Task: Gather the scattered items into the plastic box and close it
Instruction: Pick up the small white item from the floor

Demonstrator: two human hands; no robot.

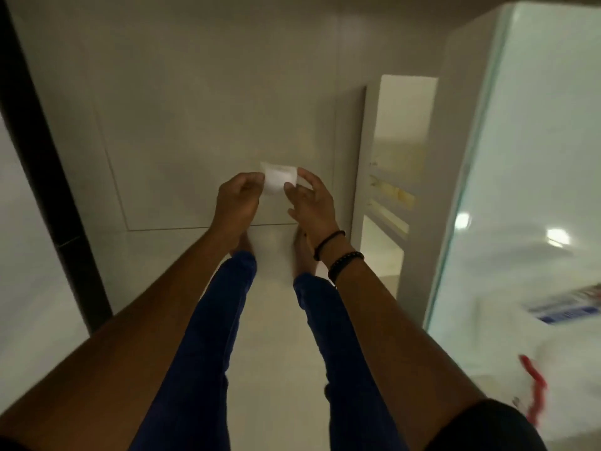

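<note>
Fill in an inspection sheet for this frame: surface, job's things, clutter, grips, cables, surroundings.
Surface: pale tiled floor, bare where visible.
Job's things: small white item pinched between both hands; plastic box nothing seen.
Clutter: blurred blue-and-white item and red item at right, unidentifiable.
Grips: left hand and right hand each hold an edge of the white item.
Cables: nothing seen.
Surroundings: white shelf unit, glass-fronted surface at right.

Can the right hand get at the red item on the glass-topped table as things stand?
Probably, but not at once. The right hand is raised in front, pinching a small white paper together with the left hand. The red item lies lower right on the glass-topped table, with nothing visible between.
</note>
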